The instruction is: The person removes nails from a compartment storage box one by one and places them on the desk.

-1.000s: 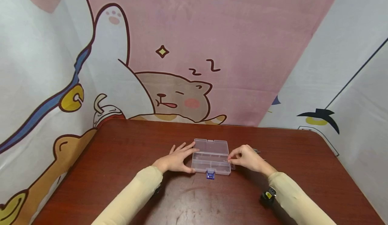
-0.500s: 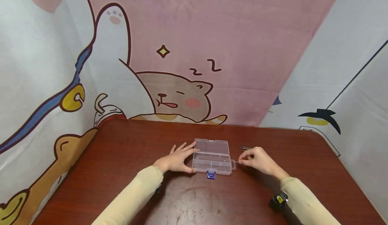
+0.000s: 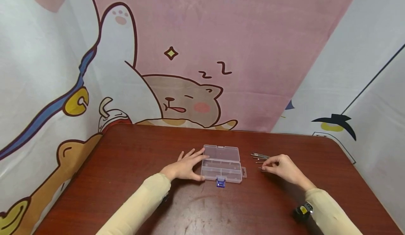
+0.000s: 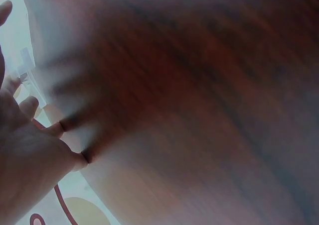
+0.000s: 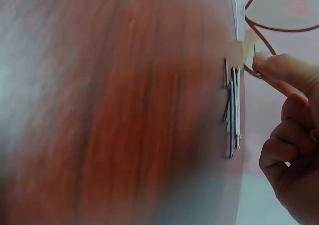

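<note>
A clear plastic compartment box (image 3: 232,180) stands with its lid (image 3: 224,153) folded back. My left hand (image 3: 182,167) lies along its left side, fingers spread and straight, thumb at the front corner and forefinger over the edge. To the right of the box, my right hand (image 3: 283,167) pinches a thin metal pin (image 5: 254,49) between thumb and forefinger, low over the table. Most of that pin is hidden by the fingertips. Just behind this hand is a loose bunch of slim metal pins (image 3: 260,155), lying roughly side by side; it shows closer up in the right wrist view.
A blue latch (image 3: 220,183) hangs open at the front of the box, and a clear hanging tab (image 3: 244,172) sticks out on its right. The brown wooden table (image 3: 202,214) ends at a cartoon-printed cloth (image 3: 269,52) behind. A dark device is strapped at the right wrist.
My right hand has moved away from the right side of the box, rightward over the table, pinching the thin pin. The bunch of pins shows more fully. My left hand has stayed in place.
</note>
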Available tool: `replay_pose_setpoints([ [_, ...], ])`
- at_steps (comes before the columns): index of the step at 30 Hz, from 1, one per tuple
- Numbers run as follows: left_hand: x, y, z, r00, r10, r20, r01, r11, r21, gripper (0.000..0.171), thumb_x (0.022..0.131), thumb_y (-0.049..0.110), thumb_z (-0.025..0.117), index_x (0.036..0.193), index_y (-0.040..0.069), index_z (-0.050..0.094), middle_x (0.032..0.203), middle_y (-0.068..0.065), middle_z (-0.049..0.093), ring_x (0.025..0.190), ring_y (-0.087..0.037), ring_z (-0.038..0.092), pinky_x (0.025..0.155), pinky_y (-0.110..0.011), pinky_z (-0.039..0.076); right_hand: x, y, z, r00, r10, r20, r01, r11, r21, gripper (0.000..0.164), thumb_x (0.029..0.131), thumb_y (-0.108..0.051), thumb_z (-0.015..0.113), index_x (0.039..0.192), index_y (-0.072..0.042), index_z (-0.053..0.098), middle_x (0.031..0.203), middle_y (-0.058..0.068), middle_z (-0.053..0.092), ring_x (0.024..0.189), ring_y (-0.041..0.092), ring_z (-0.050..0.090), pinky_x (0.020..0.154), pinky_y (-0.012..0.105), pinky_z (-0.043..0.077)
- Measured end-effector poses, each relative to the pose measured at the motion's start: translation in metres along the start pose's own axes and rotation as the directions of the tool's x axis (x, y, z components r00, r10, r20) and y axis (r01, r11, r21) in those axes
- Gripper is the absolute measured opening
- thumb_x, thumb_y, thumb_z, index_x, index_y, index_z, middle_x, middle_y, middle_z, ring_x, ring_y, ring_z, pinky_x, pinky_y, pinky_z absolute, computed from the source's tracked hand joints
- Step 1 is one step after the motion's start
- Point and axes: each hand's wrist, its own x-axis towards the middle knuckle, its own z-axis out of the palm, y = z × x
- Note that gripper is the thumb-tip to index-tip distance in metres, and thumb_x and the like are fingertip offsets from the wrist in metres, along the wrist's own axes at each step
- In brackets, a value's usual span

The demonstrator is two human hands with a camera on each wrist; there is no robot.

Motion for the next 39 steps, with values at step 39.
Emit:
replay_pose_setpoints([
  [39,0.000,-0.002,0.001,1.000,-0.011,-0.001,0.011,1.000,-0.004,0.078,0.081,0.045,0.074,0.148,0.024,0.039,0.161,0.000,0.013,0.144,-0.038,0.011,0.106,-0.067,0.005,-0.017,0.019,-0.004,0.991,0.124,-0.051,-0.126,0.990,-0.059,0.010,0.083,-0.008,0.075,0.078,-0.016,0.071,0.056,-0.011,0.045,0.052,0.002,0.038,0.049,0.022,0.031],
])
